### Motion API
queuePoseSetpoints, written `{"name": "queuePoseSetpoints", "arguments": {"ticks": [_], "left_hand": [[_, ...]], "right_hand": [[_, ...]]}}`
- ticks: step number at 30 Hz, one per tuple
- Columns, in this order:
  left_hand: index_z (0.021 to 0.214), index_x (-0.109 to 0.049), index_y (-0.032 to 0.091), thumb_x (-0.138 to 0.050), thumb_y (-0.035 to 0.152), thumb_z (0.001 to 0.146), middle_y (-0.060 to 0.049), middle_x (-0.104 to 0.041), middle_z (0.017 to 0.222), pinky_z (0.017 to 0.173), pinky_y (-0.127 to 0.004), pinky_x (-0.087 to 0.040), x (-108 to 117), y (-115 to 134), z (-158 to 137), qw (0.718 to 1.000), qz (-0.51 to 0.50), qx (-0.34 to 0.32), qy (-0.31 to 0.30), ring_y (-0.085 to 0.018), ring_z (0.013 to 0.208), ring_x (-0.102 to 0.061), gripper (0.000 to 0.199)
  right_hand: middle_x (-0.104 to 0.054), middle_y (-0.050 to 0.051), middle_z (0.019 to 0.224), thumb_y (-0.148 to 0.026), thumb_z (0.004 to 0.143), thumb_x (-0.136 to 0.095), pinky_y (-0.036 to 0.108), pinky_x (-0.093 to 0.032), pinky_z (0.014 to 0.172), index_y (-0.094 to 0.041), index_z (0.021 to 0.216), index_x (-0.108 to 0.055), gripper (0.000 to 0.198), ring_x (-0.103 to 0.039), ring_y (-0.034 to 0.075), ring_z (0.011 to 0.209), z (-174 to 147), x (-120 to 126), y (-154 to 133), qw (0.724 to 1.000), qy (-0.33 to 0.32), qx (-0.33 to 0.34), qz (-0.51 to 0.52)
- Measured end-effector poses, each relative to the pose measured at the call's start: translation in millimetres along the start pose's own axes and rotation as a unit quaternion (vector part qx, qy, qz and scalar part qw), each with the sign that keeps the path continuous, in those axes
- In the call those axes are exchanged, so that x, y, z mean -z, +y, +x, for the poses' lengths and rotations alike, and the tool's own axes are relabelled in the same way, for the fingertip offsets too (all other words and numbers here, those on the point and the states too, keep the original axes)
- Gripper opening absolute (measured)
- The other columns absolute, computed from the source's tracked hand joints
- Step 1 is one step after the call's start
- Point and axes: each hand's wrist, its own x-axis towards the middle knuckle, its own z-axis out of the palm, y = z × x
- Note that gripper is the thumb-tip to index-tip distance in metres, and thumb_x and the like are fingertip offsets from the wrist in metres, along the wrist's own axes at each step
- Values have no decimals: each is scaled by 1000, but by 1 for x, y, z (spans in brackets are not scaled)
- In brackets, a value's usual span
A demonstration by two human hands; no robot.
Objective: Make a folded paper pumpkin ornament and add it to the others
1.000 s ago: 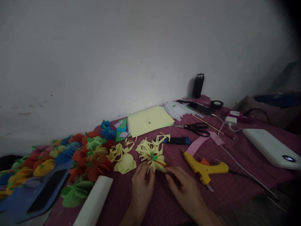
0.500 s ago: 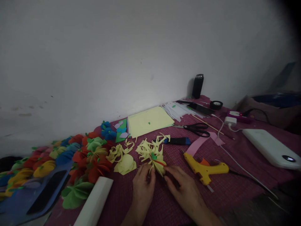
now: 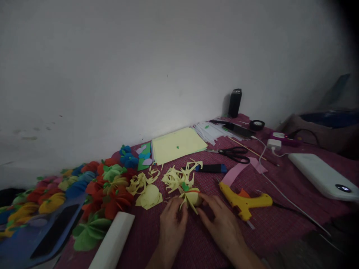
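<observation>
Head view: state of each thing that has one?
Yellow flower: fanned open
Left hand: curled, at flower
Right hand: curled, at flower
Glue gun: lying sideways
Power bank: display lit
Phone: looks unlit
Black can: upright
Scissors: flat, opening unclear
Utility knife: lying flat

Left hand [image 3: 172,222] and right hand [image 3: 221,220] angled inward
From here, the left's thumb [image 3: 184,221] lies close to its fingertips [image 3: 174,203]; the right's thumb stands apart from its bent forefinger [image 3: 209,201]. Both forearms [image 3: 159,258] are bare.

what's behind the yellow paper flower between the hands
Behind the yellow paper flower lies a heap of curly yellow paper scraps, with a blue-and-black cutter farther back. Whatever the flower itself covers cannot be seen.
</observation>
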Motion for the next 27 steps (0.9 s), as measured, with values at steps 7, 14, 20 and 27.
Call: {"name": "queuePoseSetpoints", "arguments": {"ticks": [7, 14, 20, 27], "left_hand": [[86, -59, 21, -47, 16, 86, -1, -65, 84, 72, -24, -48, -1, 1, 0, 1000, -7, -2, -20, -14, 80, -61, 13], [85, -60, 21, -47, 16, 86, -2, -65, 85, 73, -26, -51, -1, 1, 0, 999, -12, -2, -38, -15, 81, -62, 14], [94, -63, 22, -50, 15, 84, -5, -65, 100, 84, -30, -52, 0, 1, -1, 998, 27, -51, -30, -16, 95, -61, 18], [98, -63, 22, -53, 14, 83, -4, -65, 101, 83, -30, -52, 0, -1, 0, 994, 68, -74, -38, -17, 94, -61, 20]], "right_hand": [[-69, 5, 102, -22, 84, -50, 33, -53, 81, -22, 124, -40, 41, -66, 18, 92, -2, 3, -5, 993, -40, -53, 96], [-68, 5, 99, -31, 87, -47, 31, -52, 78, -22, 102, -58, 20, -65, 18, 87, -2, 14, -17, 994, -75, 5, 80], [-71, 4, 78, -25, 91, -39, 27, -51, 67, -20, 87, -63, 26, -68, 18, 71, 0, 5, -12, 997, -79, -3, -3], [-68, 2, 63, -31, 96, -31, 22, -42, 50, -20, 76, -61, 37, -64, 14, 54, -2, 6, -10, 998, -45, 29, -41]]}}
